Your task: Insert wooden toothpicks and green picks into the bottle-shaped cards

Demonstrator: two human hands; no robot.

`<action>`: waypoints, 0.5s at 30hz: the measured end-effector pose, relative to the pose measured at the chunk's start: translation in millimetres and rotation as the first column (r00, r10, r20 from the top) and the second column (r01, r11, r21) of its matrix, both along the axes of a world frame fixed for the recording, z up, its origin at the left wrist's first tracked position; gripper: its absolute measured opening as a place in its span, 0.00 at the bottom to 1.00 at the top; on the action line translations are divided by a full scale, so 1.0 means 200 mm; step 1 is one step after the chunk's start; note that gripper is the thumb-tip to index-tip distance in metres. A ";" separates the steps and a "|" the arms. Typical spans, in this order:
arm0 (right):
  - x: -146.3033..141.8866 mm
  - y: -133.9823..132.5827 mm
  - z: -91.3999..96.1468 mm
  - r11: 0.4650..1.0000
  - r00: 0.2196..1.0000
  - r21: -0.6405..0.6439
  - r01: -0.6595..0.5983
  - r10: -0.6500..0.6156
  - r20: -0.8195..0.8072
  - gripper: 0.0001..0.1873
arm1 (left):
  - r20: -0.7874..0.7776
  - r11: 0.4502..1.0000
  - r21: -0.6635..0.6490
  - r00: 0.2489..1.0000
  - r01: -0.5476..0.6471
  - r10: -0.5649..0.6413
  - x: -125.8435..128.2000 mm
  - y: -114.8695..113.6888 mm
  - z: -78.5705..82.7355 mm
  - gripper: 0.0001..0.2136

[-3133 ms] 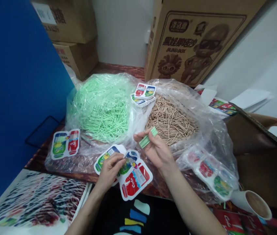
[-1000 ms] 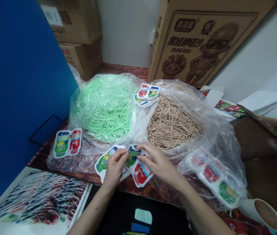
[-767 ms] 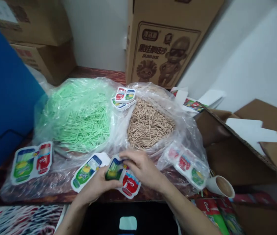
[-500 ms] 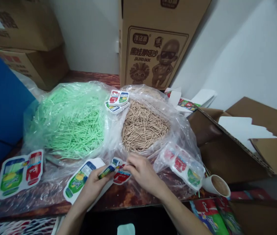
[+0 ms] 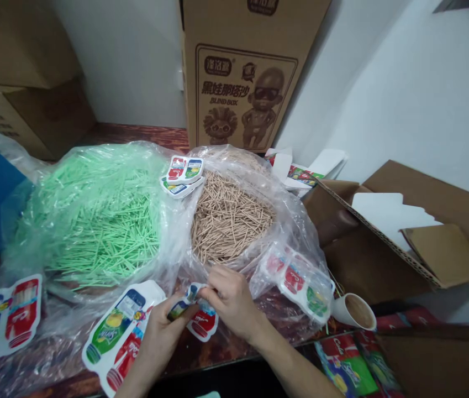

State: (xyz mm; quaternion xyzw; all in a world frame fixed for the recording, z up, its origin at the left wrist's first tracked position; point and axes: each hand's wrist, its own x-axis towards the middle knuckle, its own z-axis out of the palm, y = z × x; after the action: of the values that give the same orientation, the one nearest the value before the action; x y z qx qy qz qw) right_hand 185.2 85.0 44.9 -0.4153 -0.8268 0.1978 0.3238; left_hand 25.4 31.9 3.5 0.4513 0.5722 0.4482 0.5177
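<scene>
Between my hands is a small printed packet [image 5: 203, 325] with a red cola jar picture, bent at its green and blue part. My left hand [image 5: 170, 326] is closed round its left side, thumb on top. The fingers of my right hand [image 5: 231, 298] pinch its upper edge; the fingertips are partly hidden. By my left forearm lies a larger jar-shaped packet [image 5: 112, 331] with green and red pictures. Beyond my hands, an open clear bag holds thin brown sticks [image 5: 230, 218], and another bag beside it holds thin green sticks [image 5: 110, 221].
Another jar-shaped packet [image 5: 22, 312] lies at far left. Small packets [image 5: 184, 170] sit between the bags. Wrapped packets [image 5: 296, 282] lie at right near a paper cup [image 5: 354, 311]. An open carton [image 5: 367, 260] stands at right, and a tall printed box [image 5: 242, 83] at the back.
The view has shifted, so most things sit further left and the front packets lower. Both hands keep hold of the small packet, and my right fingers have come closer to my left thumb.
</scene>
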 end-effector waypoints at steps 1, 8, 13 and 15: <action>0.00 0.00 -0.01 1.000 1.000 -0.006 0.005 -0.005 -0.001 0.19 | -0.004 1.000 -0.001 1.000 0.016 -0.016 0.00 0.00 0.01 0.09; -0.06 -0.01 -0.02 0.996 0.998 -0.087 0.006 -0.011 -0.054 0.19 | 0.036 0.999 -0.042 0.999 -0.025 0.027 -0.02 -0.01 0.02 0.09; -0.05 0.04 -0.04 0.892 0.967 -0.391 -0.229 0.162 -0.196 0.17 | 0.032 0.994 -0.087 0.997 -0.067 0.070 -0.08 -0.06 -0.03 0.14; 0.01 0.11 -0.05 0.848 0.965 -0.474 -0.237 0.148 -0.216 0.14 | 0.053 0.989 -0.107 0.993 -0.101 0.107 -0.11 -0.09 -0.05 0.15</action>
State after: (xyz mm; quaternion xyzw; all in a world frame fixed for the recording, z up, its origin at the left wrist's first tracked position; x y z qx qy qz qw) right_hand 187.2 107.9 35.0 -0.3806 -0.7547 0.4699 0.2545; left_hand 2.8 13.9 -6.7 0.3801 0.6022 0.4573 0.5327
